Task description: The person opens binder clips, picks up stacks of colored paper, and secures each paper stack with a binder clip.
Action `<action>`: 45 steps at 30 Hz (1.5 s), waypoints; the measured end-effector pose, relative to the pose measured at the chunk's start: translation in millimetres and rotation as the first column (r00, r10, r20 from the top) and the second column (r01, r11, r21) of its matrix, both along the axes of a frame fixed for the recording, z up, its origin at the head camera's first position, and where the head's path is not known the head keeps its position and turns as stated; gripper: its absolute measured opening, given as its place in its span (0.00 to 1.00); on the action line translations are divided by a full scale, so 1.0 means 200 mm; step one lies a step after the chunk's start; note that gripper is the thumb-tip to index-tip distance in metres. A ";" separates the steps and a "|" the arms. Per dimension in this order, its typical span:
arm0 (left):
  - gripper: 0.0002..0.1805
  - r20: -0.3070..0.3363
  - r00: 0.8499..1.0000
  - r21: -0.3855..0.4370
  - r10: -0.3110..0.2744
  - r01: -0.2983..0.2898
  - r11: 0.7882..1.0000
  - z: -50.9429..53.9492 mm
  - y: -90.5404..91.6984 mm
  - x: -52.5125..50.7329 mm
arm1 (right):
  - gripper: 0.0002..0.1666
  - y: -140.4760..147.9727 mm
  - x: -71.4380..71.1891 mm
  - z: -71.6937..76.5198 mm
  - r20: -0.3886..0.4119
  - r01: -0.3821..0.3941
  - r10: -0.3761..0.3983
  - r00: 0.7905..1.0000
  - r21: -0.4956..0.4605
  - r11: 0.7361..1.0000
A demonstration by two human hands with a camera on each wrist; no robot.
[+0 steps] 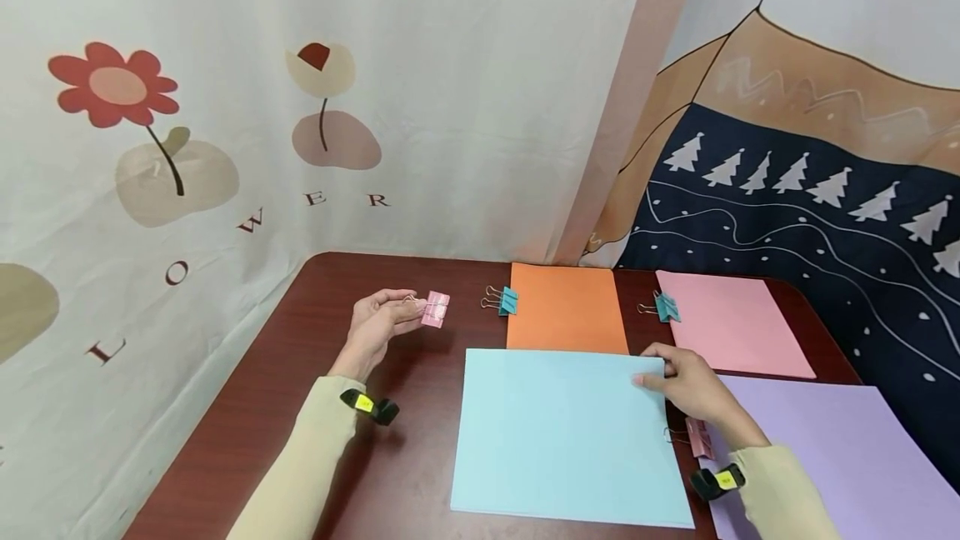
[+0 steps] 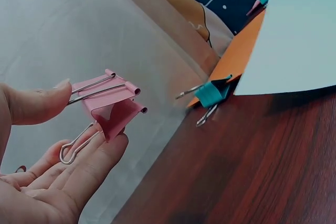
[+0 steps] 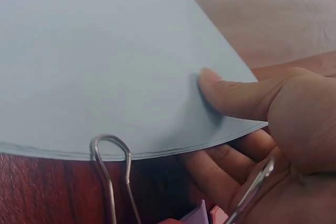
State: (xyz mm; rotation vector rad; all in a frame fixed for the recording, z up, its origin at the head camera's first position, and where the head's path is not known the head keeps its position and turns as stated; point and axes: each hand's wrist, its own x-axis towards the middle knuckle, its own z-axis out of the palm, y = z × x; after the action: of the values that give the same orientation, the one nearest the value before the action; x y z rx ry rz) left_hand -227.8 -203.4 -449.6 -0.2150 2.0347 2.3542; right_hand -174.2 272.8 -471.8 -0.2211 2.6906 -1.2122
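Note:
My left hand [image 1: 375, 327] holds a pink binder clip [image 1: 436, 310] in the air to the left of the papers. In the left wrist view the thumb lies on one wire handle and the fingers support the other, with the clip's mouth [image 2: 118, 111] facing away from the palm. A stack of light blue paper [image 1: 562, 440] lies in front. My right hand [image 1: 696, 386] pinches its far right corner, the thumb [image 3: 236, 95] on top and the other fingers underneath. That corner is lifted off the table.
Orange paper [image 1: 567, 307] bears a teal binder clip [image 1: 508, 301] on its left edge. Pink paper [image 1: 742, 323] has another teal clip [image 1: 666, 307]. Purple paper [image 1: 832, 448] carries a pink clip [image 1: 700, 438] near my right wrist. Curtains [image 1: 465, 107] hang behind the brown table [image 1: 300, 407].

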 end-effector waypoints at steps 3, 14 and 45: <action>0.13 -0.006 1.000 0.018 0.009 -0.009 1.000 0.01 0.01 0.01 | 0.13 0.01 0.00 0.00 0.017 0.025 -0.024 1.000 -0.054 0.998; 0.11 -0.019 1.000 0.044 0.009 -0.008 0.999 0.02 0.04 0.01 | 0.21 0.03 0.00 0.03 0.059 0.076 -0.067 0.996 -0.169 0.983; 0.08 -0.060 0.997 0.113 -0.046 0.053 0.992 0.10 0.14 0.04 | 0.20 0.14 -0.09 0.22 -0.011 0.143 -0.156 0.988 -0.334 0.932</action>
State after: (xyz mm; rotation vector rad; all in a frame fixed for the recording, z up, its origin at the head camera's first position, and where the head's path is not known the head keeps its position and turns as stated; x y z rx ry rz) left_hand -219.6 -174.7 -428.6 -0.0937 1.8970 2.4641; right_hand -191.4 301.0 -428.0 -0.0836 2.5546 -1.7242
